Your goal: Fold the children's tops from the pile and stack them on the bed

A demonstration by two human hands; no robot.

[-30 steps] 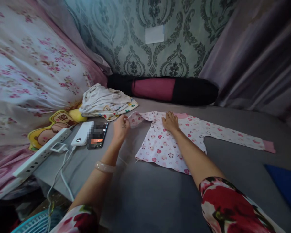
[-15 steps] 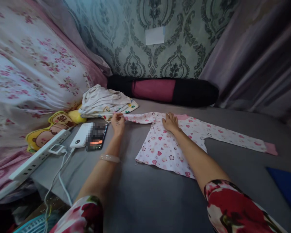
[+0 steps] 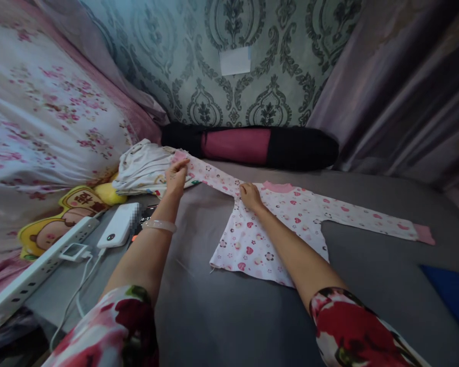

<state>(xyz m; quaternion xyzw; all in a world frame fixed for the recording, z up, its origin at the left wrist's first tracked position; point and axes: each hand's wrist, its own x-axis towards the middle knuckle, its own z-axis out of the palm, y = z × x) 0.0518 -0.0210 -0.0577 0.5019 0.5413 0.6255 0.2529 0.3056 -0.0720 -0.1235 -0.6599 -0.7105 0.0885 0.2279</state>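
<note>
A small white long-sleeved shirt (image 3: 275, 229) with pink hearts and flowers lies spread on the grey sheet (image 3: 214, 316). Its collar and cuffs are pink. My left hand (image 3: 176, 177) pinches the left-lying sleeve close to its cuff, holding it raised and stretched up towards the pile of clothes. At the shoulder seam, where that sleeve joins the body, my right hand (image 3: 251, 196) is closed with its fingers bent into the fabric. The opposite sleeve stretches flat out to the right.
Left of my forearm lie a white power bank (image 3: 118, 224), a partly covered phone (image 3: 147, 211) and a white power strip (image 3: 42, 265) with cables. Folded clothes (image 3: 143, 165) and a yellow plush (image 3: 72, 214) sit behind. A black-and-red bolster (image 3: 237, 142) lines the wall; blue cloth (image 3: 451, 290) lies right.
My left hand has pulled the sleeve out straight, then lifted it up and away. My right hand has gone from lying flat on the chest to gripping at the shoulder.
</note>
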